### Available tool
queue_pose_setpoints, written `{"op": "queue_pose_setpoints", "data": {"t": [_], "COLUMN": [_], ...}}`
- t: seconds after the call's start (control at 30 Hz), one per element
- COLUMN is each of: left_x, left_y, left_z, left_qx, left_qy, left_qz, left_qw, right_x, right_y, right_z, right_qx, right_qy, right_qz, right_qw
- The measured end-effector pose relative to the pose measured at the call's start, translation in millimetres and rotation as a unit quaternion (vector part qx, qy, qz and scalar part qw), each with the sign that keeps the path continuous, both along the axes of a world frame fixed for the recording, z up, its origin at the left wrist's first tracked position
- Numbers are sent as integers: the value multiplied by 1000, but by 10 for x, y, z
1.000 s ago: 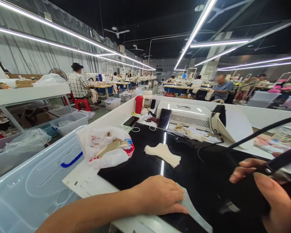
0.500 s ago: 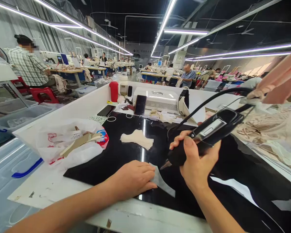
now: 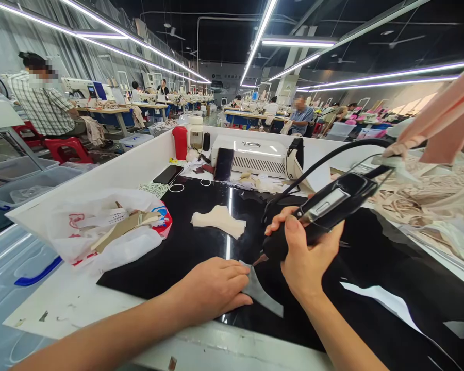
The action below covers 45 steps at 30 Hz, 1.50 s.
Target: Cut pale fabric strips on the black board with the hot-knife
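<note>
My left hand (image 3: 220, 288) lies flat with its fingers stretched, pressing a thin translucent grey piece (image 3: 266, 296) onto the glossy black work surface (image 3: 170, 281). Part of that piece is hidden under the fingers. In my right hand (image 3: 307, 263), fingers wrapped round its body, is a black corded hot knife (image 3: 328, 203). Its pointed metal tip slants down to the left and meets, or nearly meets, the piece's upper edge beside my left fingertips. Beyond both hands rests a cream fabric piece (image 3: 219, 220) with curved edges.
At left is a white plastic bag (image 3: 116, 247) with cut scraps. Along the back stand a red cup (image 3: 180, 143), a phone (image 3: 224, 165) and a white slotted machine (image 3: 255, 154). Beige fabric (image 3: 421, 193) heaps at right, near a white strip (image 3: 386, 301). Co-workers sit farther off.
My right hand has brought the hot knife slightly left and down, so its tip is now at the piece's edge. My left hand stays pressed on the piece.
</note>
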State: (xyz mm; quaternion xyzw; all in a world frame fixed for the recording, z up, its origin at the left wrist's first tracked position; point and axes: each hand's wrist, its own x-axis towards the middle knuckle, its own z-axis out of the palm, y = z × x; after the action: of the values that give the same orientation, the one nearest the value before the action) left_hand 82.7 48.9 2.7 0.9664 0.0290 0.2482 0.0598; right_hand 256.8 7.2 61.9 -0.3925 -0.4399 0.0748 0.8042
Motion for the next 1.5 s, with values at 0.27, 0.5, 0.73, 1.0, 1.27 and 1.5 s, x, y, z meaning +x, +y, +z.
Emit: {"op": "queue_pose_setpoints", "data": {"t": [0.27, 0.5, 0.73, 1.0, 1.27, 1.5], "left_x": [-7, -9, -5, -14, -1, -12], "left_y": [-13, -15, -23, -18, -24, -30], "left_z": [2, -19, -28, -6, 16, 17], "left_qx": [-4, -14, -17, -21, -23, -22], "left_qy": [8, 20, 25, 26, 22, 26], "left_qz": [2, 4, 2, 4, 4, 6], "left_qw": [1000, 1000, 1000, 999, 999, 999], "right_x": [6, 21, -4, -1, 1, -25], "right_y": [-3, -1, -22, -20, -16, -31], "right_z": [3, 6, 33, 16, 36, 34], "right_qx": [-7, -11, -2, -8, -5, -6], "right_qy": [3, 11, 11, 10, 12, 16], "right_qz": [-5, -18, -14, -17, -22, -8], "right_qw": [1000, 1000, 1000, 1000, 1000, 1000]}}
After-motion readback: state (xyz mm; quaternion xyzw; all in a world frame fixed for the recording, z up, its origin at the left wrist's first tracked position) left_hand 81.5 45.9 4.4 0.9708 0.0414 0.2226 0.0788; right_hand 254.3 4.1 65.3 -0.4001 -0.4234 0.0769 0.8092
